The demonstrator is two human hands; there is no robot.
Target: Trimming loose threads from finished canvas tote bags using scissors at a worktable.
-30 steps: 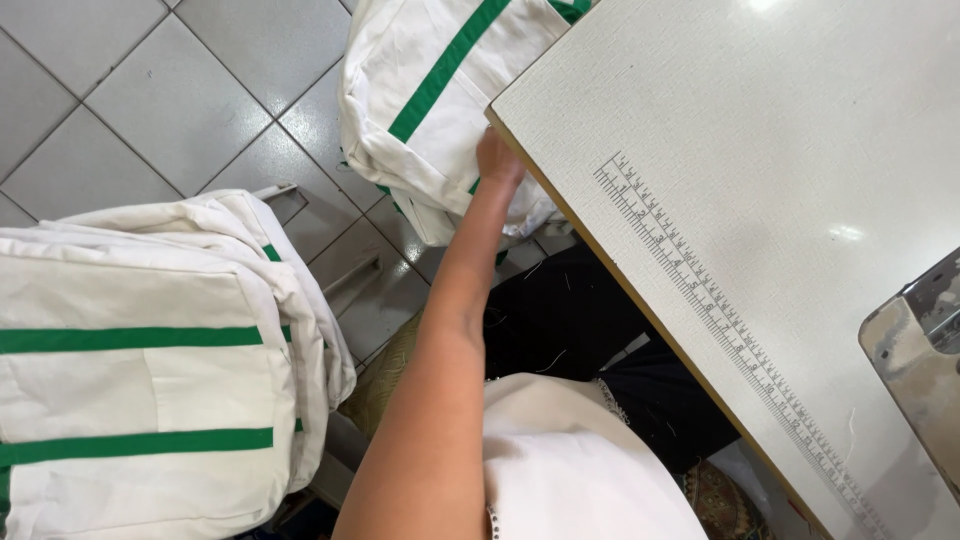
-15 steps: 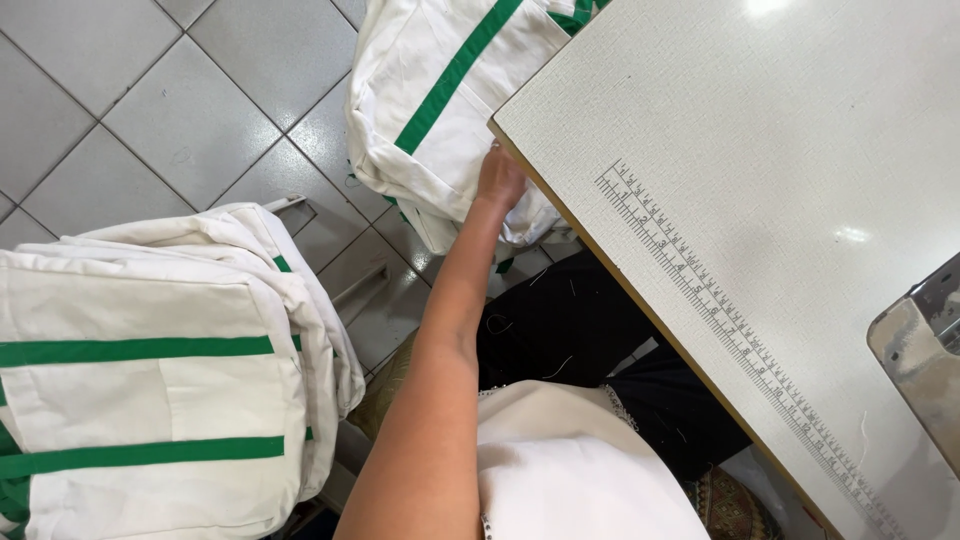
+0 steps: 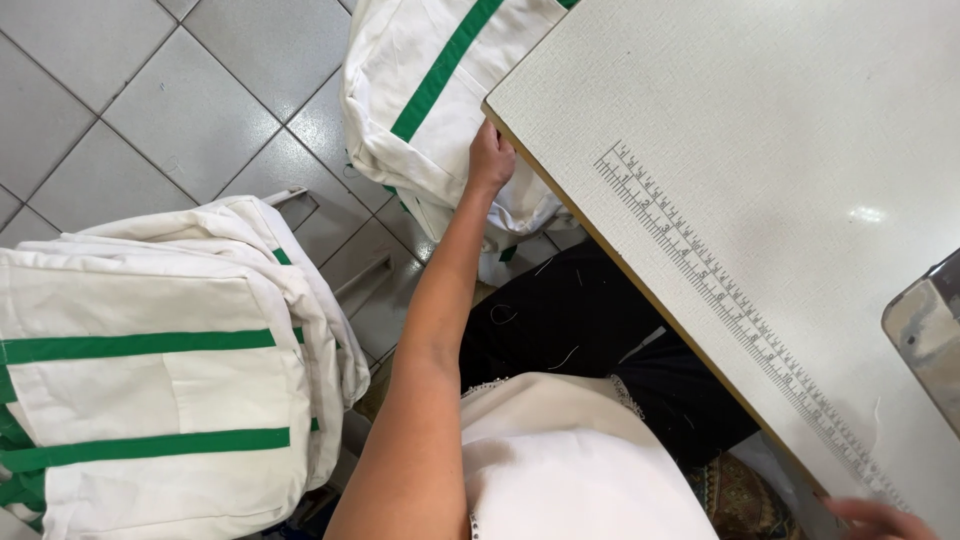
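Fingers of the left hand [image 3: 491, 160] close on the edge of a white fabric piece with a green stripe [image 3: 430, 90], which hangs just beyond the hand beside the corner of the white counter [image 3: 760, 130]. A printed ruler strip [image 3: 730, 300] runs along the counter to the right of the arm. Only the fingertips of the right hand [image 3: 875, 518] show at the counter's near edge, their grip impossible to tell. Behind the arm lies a stack of matching striped pieces [image 3: 150, 380].

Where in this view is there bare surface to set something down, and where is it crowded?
Free: the white tabletop between its near edge, the printed ruler and the metal machine part; also the grey floor tiles at upper left. Crowded: the left hand in the green-striped white pieces, and the stack at left.
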